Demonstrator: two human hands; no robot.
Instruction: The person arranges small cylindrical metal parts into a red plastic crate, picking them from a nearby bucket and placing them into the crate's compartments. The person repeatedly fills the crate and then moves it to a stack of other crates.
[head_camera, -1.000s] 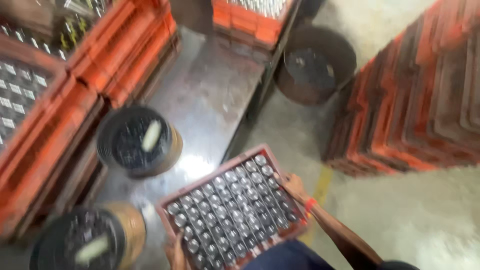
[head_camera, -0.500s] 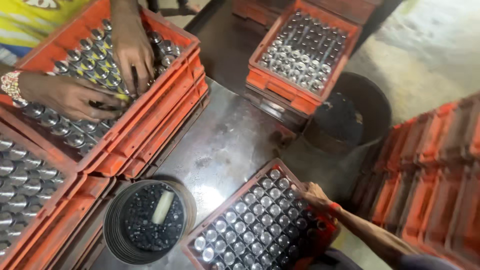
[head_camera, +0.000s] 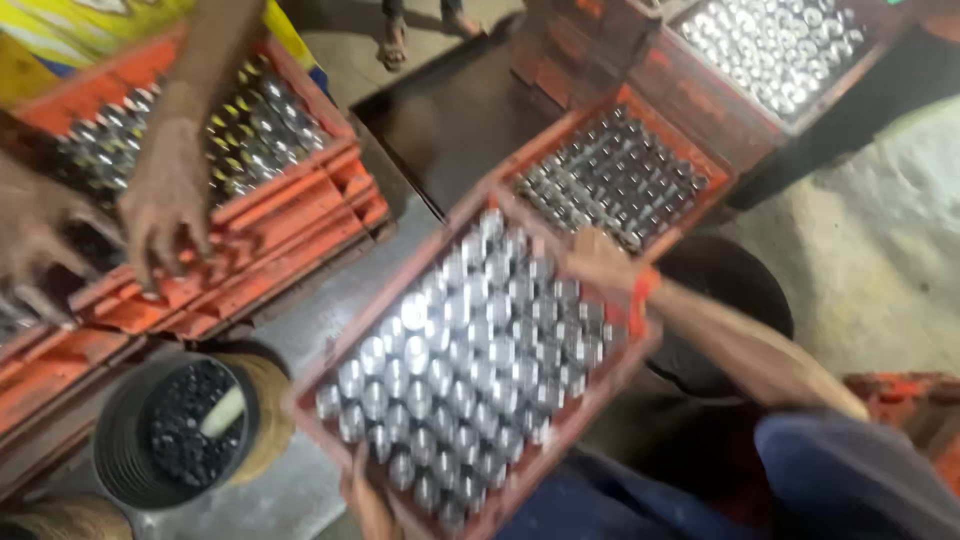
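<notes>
I hold a red plastic crate (head_camera: 385, 300) packed with several rows of upright silver metal cylinders (head_camera: 460, 360). My right hand (head_camera: 600, 265) grips its far right rim, and an orange band shows on that wrist. At the crate's near edge, low in the view, my left hand (head_camera: 365, 500) grips the rim and is partly cut off. The crate is tilted and hangs above the dark metal table (head_camera: 450, 130), close to a second filled crate (head_camera: 615, 175).
A co-worker's two hands (head_camera: 165, 200) rest on stacked orange crates (head_camera: 280, 235) at the left. A black bucket (head_camera: 185, 430) of dark small parts stands at the lower left. A dark round bin (head_camera: 735, 290) sits under my right arm. Another filled crate (head_camera: 790, 50) is at the top right.
The crate in my hands has risen and moved forward over the table, toward the second filled crate. The view has swung left and up, and the co-worker's hands have shifted on the orange crates.
</notes>
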